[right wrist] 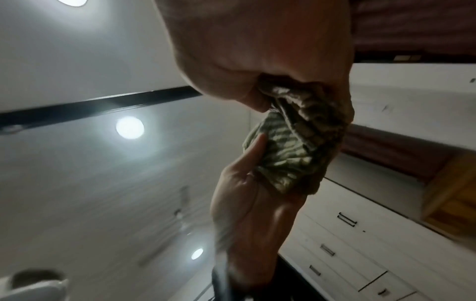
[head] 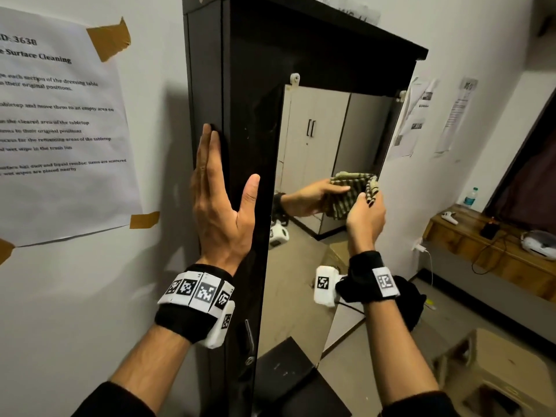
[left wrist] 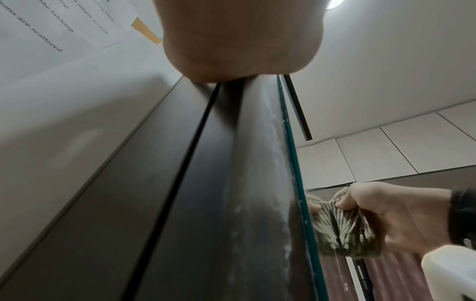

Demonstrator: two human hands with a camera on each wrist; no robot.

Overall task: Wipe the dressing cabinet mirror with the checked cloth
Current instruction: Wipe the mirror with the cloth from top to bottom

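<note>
White walls flank one tall dark cabinet (head: 249, 94) whose single mirror (head: 304, 266) shows smears. One bunched checked cloth (head: 372, 188), olive and cream, is gripped against the glass by the right hand (head: 365, 213). Left hand (head: 219, 203) lies flat, fingers straight, on the cabinet's side.

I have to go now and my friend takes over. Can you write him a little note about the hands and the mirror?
Left hand: flat, fingers straight, bracing the dark cabinet side edge.
Right hand: holds the bunched checked cloth against the mirror, about mid-height near its right edge.
Done: wiping has started; I cannot tell how much is clean.
Left: wipe the remaining glass.
</note>
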